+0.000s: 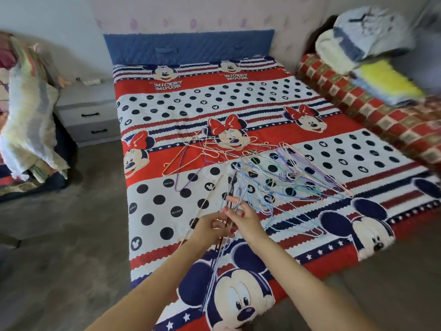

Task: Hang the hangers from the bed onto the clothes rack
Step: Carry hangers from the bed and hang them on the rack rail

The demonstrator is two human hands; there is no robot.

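Thin wire hangers in several colours lie tangled on the bed [167,111], which has a red, white and navy cartoon-mouse cover. An orange and purple group of hangers [191,158] lies mid-bed; a blue, lilac and green pile of hangers [298,177] spreads to the right. My left hand [210,229] and my right hand [245,219] meet above the bed's near part, both closed on a bunch of hangers [229,187] that includes dark and light blue wires. No clothes rack is in view.
A grey bedside cabinet [90,111] stands left of the bed. Folded bedding is stacked at far left [26,111]. A red checked quilt roll [372,111] with pillows and blankets on it lines the bed's right side. Grey floor [59,235] runs along the left.
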